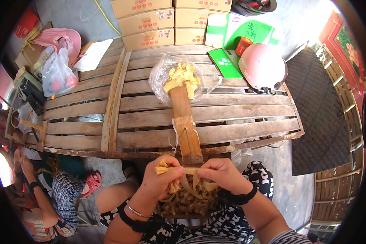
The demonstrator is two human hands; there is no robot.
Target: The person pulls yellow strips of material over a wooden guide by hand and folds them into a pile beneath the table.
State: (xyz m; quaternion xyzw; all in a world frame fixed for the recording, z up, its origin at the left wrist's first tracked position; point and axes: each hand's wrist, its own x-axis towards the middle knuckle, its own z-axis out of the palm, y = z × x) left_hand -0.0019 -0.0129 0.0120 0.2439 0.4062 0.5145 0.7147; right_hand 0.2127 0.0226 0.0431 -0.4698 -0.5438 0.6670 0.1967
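Hands work at six o'clock: left hand (163,175) pinches a bunch of pale yellow dried leaf strips (171,175), right hand (221,173) pinches one strip taut against the narrow upright wooden board (186,126), apparently for folding.

Both forearms are bare. The left hand (163,175) has a thin silver bangle at the wrist and a black band further up the arm. The right hand (223,174) has a black wristband. The clothing at 6 o'clock is black-and-white patterned
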